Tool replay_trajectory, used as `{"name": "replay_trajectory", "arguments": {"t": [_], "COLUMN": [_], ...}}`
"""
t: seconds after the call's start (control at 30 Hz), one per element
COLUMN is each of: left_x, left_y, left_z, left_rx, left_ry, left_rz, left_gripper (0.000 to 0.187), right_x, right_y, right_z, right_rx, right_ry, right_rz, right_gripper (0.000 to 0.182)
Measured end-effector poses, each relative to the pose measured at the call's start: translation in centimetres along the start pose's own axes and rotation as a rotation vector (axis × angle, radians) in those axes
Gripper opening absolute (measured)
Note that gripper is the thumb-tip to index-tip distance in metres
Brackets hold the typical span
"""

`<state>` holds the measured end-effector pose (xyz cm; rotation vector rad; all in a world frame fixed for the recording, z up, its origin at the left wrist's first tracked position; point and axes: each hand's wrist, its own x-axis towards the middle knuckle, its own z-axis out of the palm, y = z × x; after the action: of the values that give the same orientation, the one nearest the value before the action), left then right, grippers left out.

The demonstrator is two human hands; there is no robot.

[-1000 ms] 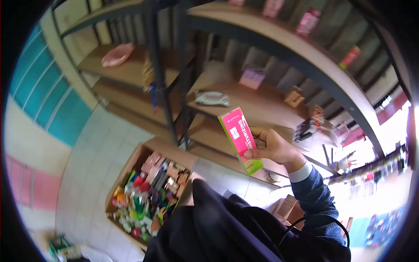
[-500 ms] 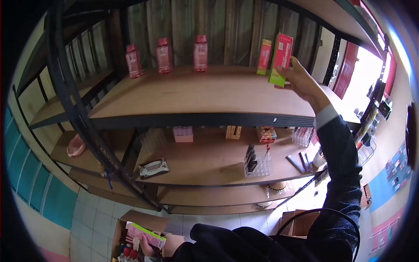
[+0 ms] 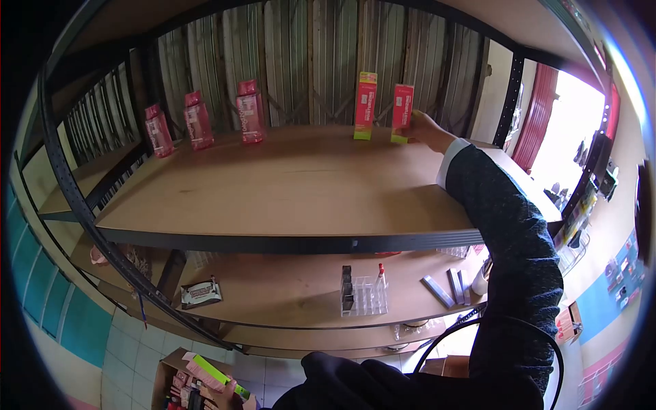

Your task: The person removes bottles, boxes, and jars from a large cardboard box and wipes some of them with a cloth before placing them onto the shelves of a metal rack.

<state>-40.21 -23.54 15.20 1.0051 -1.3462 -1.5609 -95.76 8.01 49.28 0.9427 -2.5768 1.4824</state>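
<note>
My right hand [image 3: 429, 131] reaches to the back right of the upper shelf, its fingers closed around the side of a red-and-lime carton [image 3: 402, 113]. The carton stands upright at the shelf surface. Just left of it, apart, is a matching upright carton [image 3: 365, 106]. Low in the view, my left hand [image 3: 227, 396] grips a pink-and-lime carton [image 3: 208, 372] above an open cardboard box [image 3: 164, 376] of small packaged items. Further left on the shelf, three pink bottles stand in a row: a near-left bottle [image 3: 158, 132], a middle bottle [image 3: 198, 121] and a right bottle [image 3: 251, 113].
The upper shelf [image 3: 273, 184] has a dark metal front edge. On the shelf below are a clear organizer [image 3: 364, 294], a brown-and-white packet [image 3: 201, 293] and several slim boxes [image 3: 437, 291]. A dark rack post [image 3: 123, 253] rises at the left. A cable loops by my right arm.
My right hand has carried its carton back and set it upright beside the other carton at the rear. The view has shifted closer to the upper shelf. The left hand still holds its carton.
</note>
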Motion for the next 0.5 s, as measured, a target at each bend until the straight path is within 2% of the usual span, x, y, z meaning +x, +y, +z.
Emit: {"name": "replay_trajectory", "arguments": {"t": [0.03, 0.17, 0.27, 0.33, 0.43, 0.5], "left_x": [0.2, -2.3, -3.2, -3.5, -3.2, -2.6], "left_y": [-1.5, 1.5, 2.4, 2.6, 1.8, 1.2], "left_z": [0.0, 0.8, 1.8, 2.1, 1.5, 1.3], "left_rx": [-0.109, -0.263, -0.233, -0.220, -0.166, -0.223], "left_ry": [-0.043, -0.165, -0.155, -0.133, -0.210, -0.140], "left_rz": [0.166, 0.139, 0.109, 0.101, 0.238, 0.163], "left_gripper": [0.058, 0.058, 0.058, 0.057, 0.067, 0.082], "right_x": [0.6, 1.3, 2.1, 2.1, 2.6, 2.8], "right_y": [0.8, 2.4, 3.0, 3.3, 3.9, 4.2], "right_z": [-0.1, -0.5, -0.9, -0.6, -0.6, -0.5], "right_rx": [0.049, 0.184, 0.075, -0.014, 0.027, 0.011], "right_ry": [-0.031, -0.106, -0.103, -0.059, -0.064, -0.033], "right_rz": [-0.011, -0.087, -0.096, -0.178, -0.204, -0.234], "right_gripper": [0.037, 0.040, 0.045, 0.050, 0.054, 0.056]}}
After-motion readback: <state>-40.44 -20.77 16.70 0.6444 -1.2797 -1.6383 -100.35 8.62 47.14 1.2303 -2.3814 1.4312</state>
